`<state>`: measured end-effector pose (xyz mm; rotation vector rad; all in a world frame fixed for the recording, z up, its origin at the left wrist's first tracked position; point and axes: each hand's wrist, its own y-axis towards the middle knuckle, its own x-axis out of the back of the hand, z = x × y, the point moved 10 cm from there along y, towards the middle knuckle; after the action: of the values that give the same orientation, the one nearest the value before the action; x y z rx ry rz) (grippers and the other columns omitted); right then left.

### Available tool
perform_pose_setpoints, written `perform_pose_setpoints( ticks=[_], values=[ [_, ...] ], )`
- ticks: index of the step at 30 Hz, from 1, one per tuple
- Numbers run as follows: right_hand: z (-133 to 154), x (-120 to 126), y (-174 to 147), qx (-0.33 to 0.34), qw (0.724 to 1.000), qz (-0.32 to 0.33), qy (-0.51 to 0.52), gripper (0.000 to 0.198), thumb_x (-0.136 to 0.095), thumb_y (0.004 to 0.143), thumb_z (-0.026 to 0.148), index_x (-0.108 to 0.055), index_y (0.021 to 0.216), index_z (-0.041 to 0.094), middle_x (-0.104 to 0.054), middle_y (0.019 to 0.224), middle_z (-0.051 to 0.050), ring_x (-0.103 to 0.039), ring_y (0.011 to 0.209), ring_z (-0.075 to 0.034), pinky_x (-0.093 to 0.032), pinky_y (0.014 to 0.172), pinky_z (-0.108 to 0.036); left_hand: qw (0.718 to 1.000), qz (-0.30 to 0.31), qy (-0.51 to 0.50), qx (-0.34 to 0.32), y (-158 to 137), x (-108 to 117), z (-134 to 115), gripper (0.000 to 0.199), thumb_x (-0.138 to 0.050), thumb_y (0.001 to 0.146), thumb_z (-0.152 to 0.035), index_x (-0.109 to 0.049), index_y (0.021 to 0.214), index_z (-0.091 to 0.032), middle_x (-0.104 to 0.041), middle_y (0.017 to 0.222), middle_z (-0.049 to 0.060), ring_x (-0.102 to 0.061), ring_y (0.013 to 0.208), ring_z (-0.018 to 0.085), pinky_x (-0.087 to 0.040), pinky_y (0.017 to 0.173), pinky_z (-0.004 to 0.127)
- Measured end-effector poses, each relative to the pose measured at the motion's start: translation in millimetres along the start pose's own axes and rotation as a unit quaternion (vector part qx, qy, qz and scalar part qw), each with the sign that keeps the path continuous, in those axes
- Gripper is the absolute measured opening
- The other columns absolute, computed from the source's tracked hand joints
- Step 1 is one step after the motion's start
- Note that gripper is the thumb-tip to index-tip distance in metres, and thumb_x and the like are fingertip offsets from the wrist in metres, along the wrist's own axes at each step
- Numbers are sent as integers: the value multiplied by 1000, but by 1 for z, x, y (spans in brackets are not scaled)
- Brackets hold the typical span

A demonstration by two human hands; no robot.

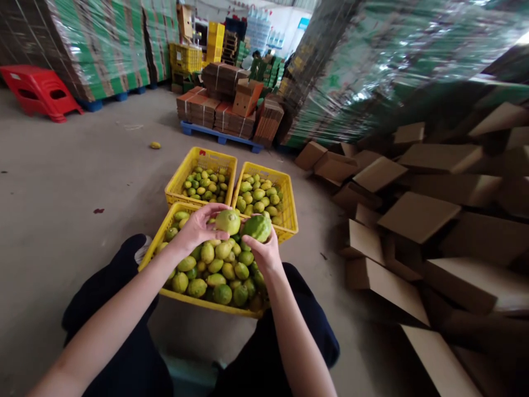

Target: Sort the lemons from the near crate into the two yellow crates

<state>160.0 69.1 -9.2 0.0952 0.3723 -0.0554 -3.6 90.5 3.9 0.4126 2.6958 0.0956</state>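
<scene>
Two round citrus-like fruits are held side by side just above a yellow plastic crate: a pale yellow-green fruit (228,221) gripped between the thumb and fingers of the left hand (203,226), and a darker, bumpy green fruit (257,227) gripped in the right hand (266,251). Below them, the near crate (206,306) is full of loose green and yellow fruit (215,266); the hands and forearms hide part of its contents and its far rim. Just beyond stand two more yellow crates of similar fruit, a back-left crate (176,184) and a back-right crate (291,212). The person's dark-trousered legs (111,292) flank the near crate. To the right, a jumbled heap of open cardboard boxes (419,216) covers the ground. Farther ahead, bundled flat cardboard (235,117) rests on a blue pallet (221,138). One yellow fruit (155,145) lies alone on the grey floor (103,176), and a red stool (39,91) stands at far left. Tall plastic-wrapped green stacks (111,47) rise on both sides of this warehouse-like room.
</scene>
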Motion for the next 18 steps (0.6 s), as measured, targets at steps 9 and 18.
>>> perform_pose_setpoints(
  ticks=[9,18],
  values=[
    [42,-10,-16,267,892,-26,-364,46,-76,70,19,-60,112,28,-61,114,-5,-58,110,-27,-47,100,-46,997,12,51,-59,-3,-2,-11,57,-92,53,-18,-73,106,-22,-69,115,6,-62,112,24,-49,103,41],
    [27,-10,-11,225,919,0,-323,53,-73,72,18,-51,119,27,-63,119,-6,-61,110,-25,-48,101,-45,986,-3,153,-68,-4,-3,-7,58,-89,63,-27,-72,118,-26,-54,125,6,-56,120,25,-49,105,37]
  ],
)
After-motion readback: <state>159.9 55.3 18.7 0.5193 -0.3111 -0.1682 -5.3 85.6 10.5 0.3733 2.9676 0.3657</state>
